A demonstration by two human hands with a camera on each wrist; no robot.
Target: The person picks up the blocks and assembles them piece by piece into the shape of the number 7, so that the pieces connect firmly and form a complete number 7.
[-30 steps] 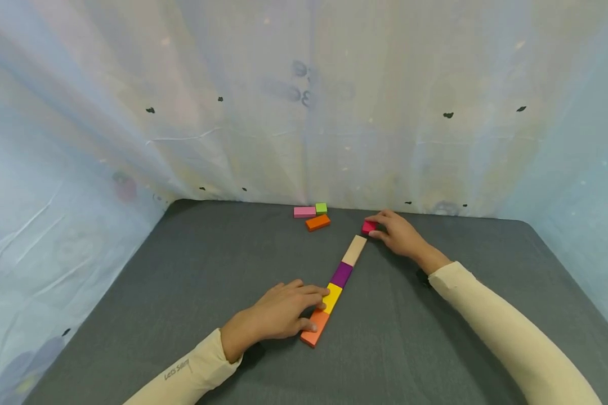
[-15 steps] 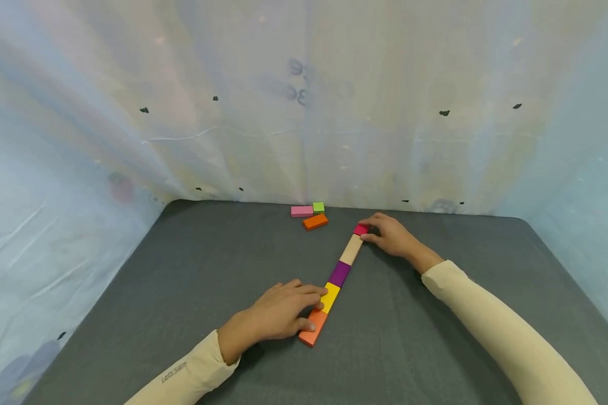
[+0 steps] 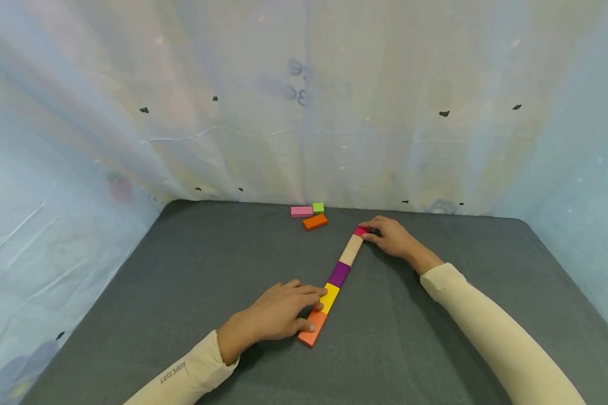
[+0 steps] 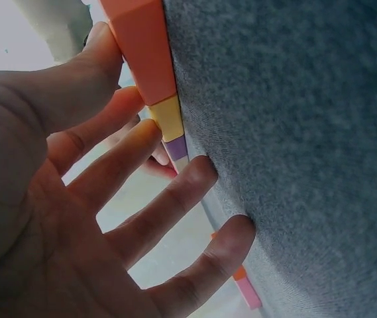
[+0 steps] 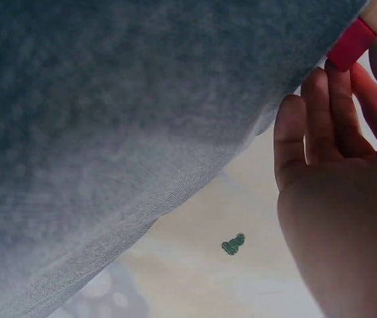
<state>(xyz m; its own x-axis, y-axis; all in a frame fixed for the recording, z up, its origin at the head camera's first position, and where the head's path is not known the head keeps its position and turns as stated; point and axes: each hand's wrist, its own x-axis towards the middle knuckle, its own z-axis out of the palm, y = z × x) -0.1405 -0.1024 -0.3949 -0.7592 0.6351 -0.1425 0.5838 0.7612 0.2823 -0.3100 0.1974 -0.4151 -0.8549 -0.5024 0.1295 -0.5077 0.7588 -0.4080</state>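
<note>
A slanting row of flat blocks lies end to end on the dark grey table. From near to far come an orange block (image 3: 318, 323), a yellow block (image 3: 330, 298), a purple block (image 3: 339, 274), a natural wood block (image 3: 352, 250) and a small red block (image 3: 360, 231). My left hand (image 3: 278, 312) rests its thumb on the orange block and fingertips on the yellow one, its other fingers spread in the left wrist view. At the far end my right hand (image 3: 392, 237) pinches the red block (image 5: 352, 45), which meets the wood block.
Near the table's back edge lie a pink block (image 3: 302, 211), a small green block (image 3: 318, 208) and a darker orange block (image 3: 315, 223). A pale patterned sheet (image 3: 365, 112) hangs behind the dark grey table (image 3: 182, 270) and at both sides.
The right hand has brought the red block left, from beside the row to the wood block's far end. My left hand stays on the near blocks. The view has shifted slightly.
</note>
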